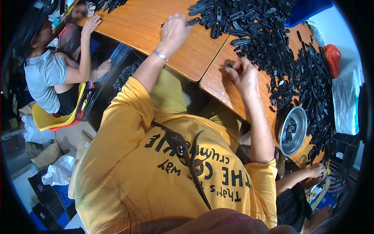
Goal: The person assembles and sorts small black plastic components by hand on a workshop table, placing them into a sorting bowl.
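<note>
My left hand (176, 34) is closed around a long black plastic part (193, 21), whose ends stick out on both sides of the fingers, over the wooden table. Over the table's near edge, my right hand (244, 76) is closed in a pinch, with a small dark piece just showing at the fingertips; its shape is too small to make out. Just beyond my hands lies a heap of long slotted black plastic parts (237, 17). A spread of small black pieces (269, 58) lies to the right of my right hand.
A metal bowl (303, 134) with some black parts stands at the right edge. Long black strips (315, 89) are heaped behind it, near a red plastic bag (332, 58) and a blue bin (309, 11). Co-workers sit at left (48, 78) and lower right (296, 195). A seam splits the table (136, 23).
</note>
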Demonstrator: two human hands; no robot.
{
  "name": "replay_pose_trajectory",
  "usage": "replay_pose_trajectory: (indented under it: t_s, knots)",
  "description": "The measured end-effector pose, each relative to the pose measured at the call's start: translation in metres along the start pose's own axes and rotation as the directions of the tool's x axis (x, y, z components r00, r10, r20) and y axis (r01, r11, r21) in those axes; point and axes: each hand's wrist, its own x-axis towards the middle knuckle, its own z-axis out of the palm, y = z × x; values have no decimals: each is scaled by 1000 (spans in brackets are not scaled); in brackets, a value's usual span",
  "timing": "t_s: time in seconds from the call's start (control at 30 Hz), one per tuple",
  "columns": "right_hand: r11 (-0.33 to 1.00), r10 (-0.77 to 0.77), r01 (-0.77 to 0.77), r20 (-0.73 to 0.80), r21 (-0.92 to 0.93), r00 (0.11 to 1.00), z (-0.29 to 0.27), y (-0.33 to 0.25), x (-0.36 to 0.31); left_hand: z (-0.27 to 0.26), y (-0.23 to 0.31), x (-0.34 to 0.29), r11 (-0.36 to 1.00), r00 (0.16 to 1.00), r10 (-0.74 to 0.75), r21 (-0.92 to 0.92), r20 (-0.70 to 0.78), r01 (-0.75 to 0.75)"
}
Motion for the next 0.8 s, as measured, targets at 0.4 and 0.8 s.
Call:
replay_pose_trajectory:
  t_s: [0.4,0.8]
  knots:
    - [887,-317,416,-394,198,863,10,-46,35,-46,72,-29,240,938,59,-917,341,318]
    - [888,-337,435,-428,152,838,2,-37,29,-64,96,-27,251,922,98,-905,376,342]
